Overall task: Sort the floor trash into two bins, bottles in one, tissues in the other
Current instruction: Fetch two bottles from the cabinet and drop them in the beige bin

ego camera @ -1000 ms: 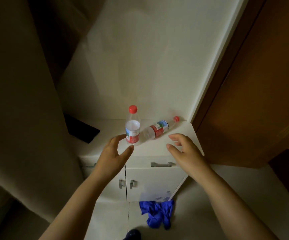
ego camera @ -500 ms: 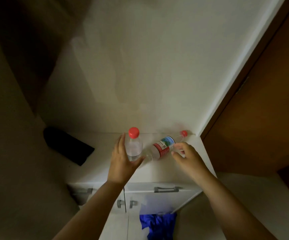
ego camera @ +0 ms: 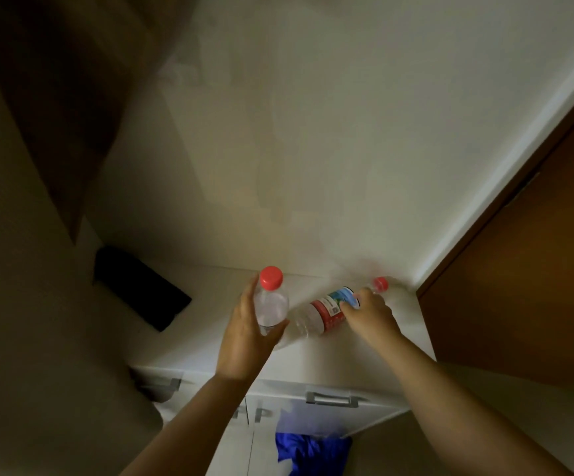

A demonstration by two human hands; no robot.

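Upright bottle (ego camera: 273, 304), lying bottle (ego camera: 326, 312): both now gripped.
Left hand (ego camera: 247, 338) fingers wrap the first, right hand (ego camera: 369, 314) fingers the second; lift may proceed.

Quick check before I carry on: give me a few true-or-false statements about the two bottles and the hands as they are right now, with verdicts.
1. The left hand grips the upright bottle. True.
2. The right hand holds the lying bottle. True.
3. The lying bottle's cap is blue. False: it is red.
4. Both bottles are down on the floor. False: they are up at the white cabinet top.
5. The black object lies to the right of the bottles. False: the black object lies to their left.
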